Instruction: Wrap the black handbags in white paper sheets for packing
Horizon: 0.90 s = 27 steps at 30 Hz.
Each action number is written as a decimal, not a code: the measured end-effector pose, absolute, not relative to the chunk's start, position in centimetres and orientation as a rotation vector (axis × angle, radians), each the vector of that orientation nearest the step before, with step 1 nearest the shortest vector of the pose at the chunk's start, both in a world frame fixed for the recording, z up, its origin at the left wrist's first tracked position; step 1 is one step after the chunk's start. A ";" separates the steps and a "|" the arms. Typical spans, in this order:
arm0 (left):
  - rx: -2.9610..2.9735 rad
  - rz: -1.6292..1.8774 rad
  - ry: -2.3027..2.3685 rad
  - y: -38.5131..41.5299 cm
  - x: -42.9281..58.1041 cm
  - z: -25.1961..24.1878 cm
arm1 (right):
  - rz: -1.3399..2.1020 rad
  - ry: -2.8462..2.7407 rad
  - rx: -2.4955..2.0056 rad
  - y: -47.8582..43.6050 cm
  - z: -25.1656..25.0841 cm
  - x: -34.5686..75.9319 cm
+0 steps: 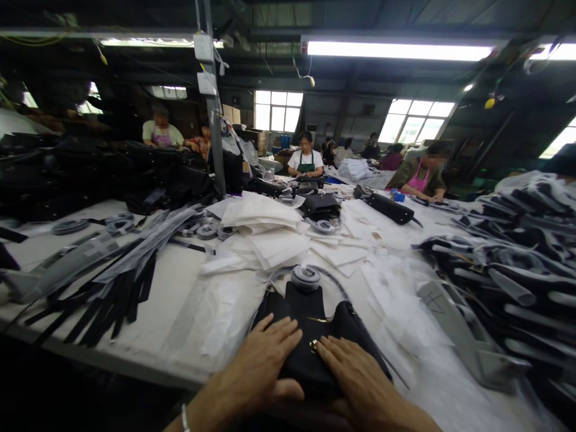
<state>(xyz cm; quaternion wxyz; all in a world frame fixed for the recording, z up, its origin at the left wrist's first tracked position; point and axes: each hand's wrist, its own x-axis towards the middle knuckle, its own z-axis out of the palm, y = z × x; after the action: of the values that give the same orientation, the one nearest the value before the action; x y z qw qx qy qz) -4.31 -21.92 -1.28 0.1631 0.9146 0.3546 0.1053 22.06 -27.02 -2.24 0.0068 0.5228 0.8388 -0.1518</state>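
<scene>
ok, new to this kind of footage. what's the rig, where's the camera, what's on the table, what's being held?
There's no machine here: a person works bare-handed. The single picture comes from a camera worn on their head, looking forward and down, so the left hand and right hand enter from the bottom edge.

Both hands rest on a black bag, one either side of its middle; neither appears to grip it. The right hand is close to a small gold-coloured fitting. A wrapped coil sits at the bag's far end.

Around it on the pale table are white sheets ahead, black strips to the left and a pile of dark, partly wrapped items to the right. Co-workers are seen further back.
</scene>
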 end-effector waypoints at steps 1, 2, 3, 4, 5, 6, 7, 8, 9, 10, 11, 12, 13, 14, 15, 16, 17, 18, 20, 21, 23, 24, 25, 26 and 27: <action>2.667 0.164 0.997 -22.2 -3.8 -1.8 | -0.567 2.589 1.653 -26.9 -1.5 22.2; 2.697 0.063 1.017 -22.4 -3.5 -2.4 | -0.655 2.555 1.683 -26.8 -0.7 22.4; 2.712 -0.005 1.059 -22.5 -3.3 -3.1 | -0.739 2.532 1.723 -26.5 0.1 22.5; 2.717 -0.050 1.107 -22.6 -3.2 -3.6 | -0.822 2.523 1.776 -26.2 0.7 22.6; 2.720 -0.080 1.143 -22.6 -3.2 -4.1 | -0.890 2.534 1.843 -25.7 1.3 22.6; 2.725 -0.104 1.159 -22.5 -3.2 -4.5 | -0.931 2.571 1.895 -25.2 1.6 22.4; 2.734 -0.115 1.163 -22.5 -3.2 -4.9 | -0.933 2.628 1.911 -24.5 1.8 22.1; 2.748 -0.108 1.162 -22.4 -3.2 -5.2 | -0.888 2.693 1.881 -23.9 1.8 21.7; 2.764 -0.084 1.155 -22.4 -3.3 -5.4 | -0.802 2.747 1.802 -23.2 1.6 21.3; 2.778 -0.058 1.143 -22.3 -3.3 -5.7 | -0.698 2.784 1.681 -22.5 1.4 20.9; 2.787 -0.038 1.127 -22.3 -3.3 -5.8 | -0.607 2.800 1.536 -21.8 1.2 20.5; 2.789 -0.029 1.110 -22.2 -3.4 -5.9 | -0.540 2.802 1.396 -21.1 1.0 20.2; 2.786 -0.029 1.092 -22.1 -3.4 -5.9 | -0.495 2.805 1.277 -20.5 0.8 19.9; 2.779 -0.042 1.068 -22.1 -3.4 -5.8 | -0.467 2.818 1.169 -19.9 0.8 19.8; 2.771 -0.060 1.046 -22.1 -3.5 -5.5 | -0.449 2.836 1.064 -19.4 0.8 19.8; 2.767 -0.071 1.031 -22.1 -3.5 -5.2 | -0.428 2.851 0.956 -18.9 0.9 19.8; 2.766 -0.068 1.015 -22.2 -3.6 -4.7 | -0.398 2.863 0.836 -18.5 1.0 19.8; 2.767 -0.056 1.000 -22.3 -3.7 -4.3 | -0.350 2.872 0.705 -18.1 1.2 19.8; 2.761 -0.021 0.982 -22.4 -3.8 -3.7 | -0.203 2.883 0.470 -17.5 1.5 19.8; 2.753 0.000 0.978 -22.5 -3.9 -3.5 | -0.120 2.886 0.382 -17.2 1.7 19.8; 2.737 0.029 0.967 -22.5 -4.0 -3.5 | -0.007 2.895 0.275 -17.0 2.1 19.7; 2.730 0.040 0.971 -22.5 -4.0 -3.7 | 0.009 2.896 0.266 -17.0 2.4 19.7; 2.723 0.050 0.977 -22.5 -3.9 -4.0 | -0.006 2.897 0.306 -17.2 2.7 19.7; 2.715 0.056 0.991 -22.5 -3.9 -4.3 | -0.052 2.900 0.394 -17.6 3.0 19.8; 2.704 0.058 1.014 -22.5 -3.8 -4.6 | -0.122 2.908 0.534 -18.3 3.4 20.0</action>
<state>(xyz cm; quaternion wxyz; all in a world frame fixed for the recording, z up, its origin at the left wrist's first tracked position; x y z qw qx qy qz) -3.78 -22.53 -4.61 0.1262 0.9286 0.3483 0.0200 20.00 -18.26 3.40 0.0911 0.1796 0.9787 -0.0410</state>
